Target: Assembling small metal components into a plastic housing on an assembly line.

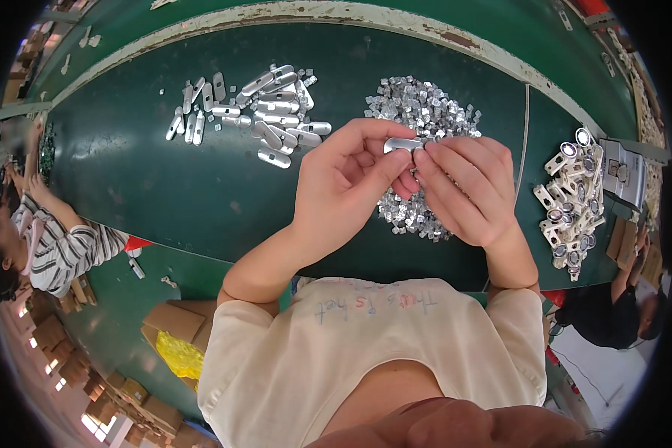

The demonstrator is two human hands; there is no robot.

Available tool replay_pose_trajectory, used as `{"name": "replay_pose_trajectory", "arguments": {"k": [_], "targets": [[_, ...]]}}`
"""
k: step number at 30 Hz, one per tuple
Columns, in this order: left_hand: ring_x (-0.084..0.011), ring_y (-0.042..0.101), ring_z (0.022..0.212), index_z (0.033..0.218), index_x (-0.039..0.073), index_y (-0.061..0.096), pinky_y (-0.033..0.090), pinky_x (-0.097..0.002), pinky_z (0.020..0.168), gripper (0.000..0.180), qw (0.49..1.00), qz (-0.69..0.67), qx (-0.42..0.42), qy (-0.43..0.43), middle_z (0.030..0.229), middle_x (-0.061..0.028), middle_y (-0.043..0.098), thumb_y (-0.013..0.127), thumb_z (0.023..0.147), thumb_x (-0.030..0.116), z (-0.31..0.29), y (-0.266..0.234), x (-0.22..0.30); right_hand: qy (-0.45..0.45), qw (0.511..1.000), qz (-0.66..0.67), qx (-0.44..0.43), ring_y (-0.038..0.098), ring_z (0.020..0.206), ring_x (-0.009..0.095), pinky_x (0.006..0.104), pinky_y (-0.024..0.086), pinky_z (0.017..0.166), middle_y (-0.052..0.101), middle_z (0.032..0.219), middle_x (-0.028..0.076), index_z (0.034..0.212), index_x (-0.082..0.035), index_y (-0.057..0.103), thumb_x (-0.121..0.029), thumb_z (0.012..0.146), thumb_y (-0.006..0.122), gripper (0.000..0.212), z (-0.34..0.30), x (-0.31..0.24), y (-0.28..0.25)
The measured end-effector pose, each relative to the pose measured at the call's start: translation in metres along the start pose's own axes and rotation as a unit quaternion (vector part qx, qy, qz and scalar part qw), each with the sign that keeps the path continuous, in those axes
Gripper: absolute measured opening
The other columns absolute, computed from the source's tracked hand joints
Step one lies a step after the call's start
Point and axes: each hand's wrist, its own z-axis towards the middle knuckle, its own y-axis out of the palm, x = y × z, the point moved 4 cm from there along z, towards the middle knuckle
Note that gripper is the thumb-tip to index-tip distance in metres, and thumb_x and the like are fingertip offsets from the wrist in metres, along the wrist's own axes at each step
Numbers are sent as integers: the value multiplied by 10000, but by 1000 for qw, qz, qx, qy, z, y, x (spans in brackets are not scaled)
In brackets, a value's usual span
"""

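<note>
Over a heap of small silver metal blocks (425, 103) on the dark green table (201, 183), the left hand (345, 179) pinches an oblong silver plate (401, 144) between thumb and fingers, while the right hand's (472, 183) bunched fingertips meet its right end, their exact hold impossible to tell.

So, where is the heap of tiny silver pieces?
In the head view, the heap lies right of centre, partly behind the left hand and right hand.
</note>
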Motion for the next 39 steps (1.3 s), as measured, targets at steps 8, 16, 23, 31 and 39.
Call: {"name": "replay_pose_trajectory", "arguments": {"k": [8,16,23,31,39], "targets": [[-138,627,742,1052,-44,537,525,-237,661,246,1000,-8,9,25,869,-98,607,580,812,-76,-4,8,-2,-26,999,11,35,601,836,262,314,497,633,621,906,136,849,53,648,-92,555,674,328,-6,2,-7],[-135,637,765,1038,-49,535,527,-235,675,250,999,16,26,20,892,-104,628,601,797,-67,1,-3,1,-48,995,58,65,616,845,274,330,492,668,626,936,142,840,0,588,-72,633,729,262,0,13,1],[-126,615,756,1058,-43,511,507,-234,685,234,994,5,107,35,875,-101,622,560,830,-60,19,-31,-8,334,936,71,-87,587,872,272,329,463,762,599,942,135,925,-35,591,-265,812,623,258,47,194,71],[-98,622,727,1037,-15,529,495,-210,641,214,990,42,128,36,818,-74,626,585,830,-15,24,-39,-38,545,815,-96,-169,300,1273,356,495,285,1002,409,1348,114,1208,-326,541,-491,804,554,436,51,425,196],[-128,618,770,1056,-47,502,525,-250,696,219,992,59,108,20,884,-97,619,555,844,-38,24,-38,-34,303,935,-176,60,574,824,355,434,492,704,521,927,176,940,-45,499,-39,757,567,196,78,316,148]]}}
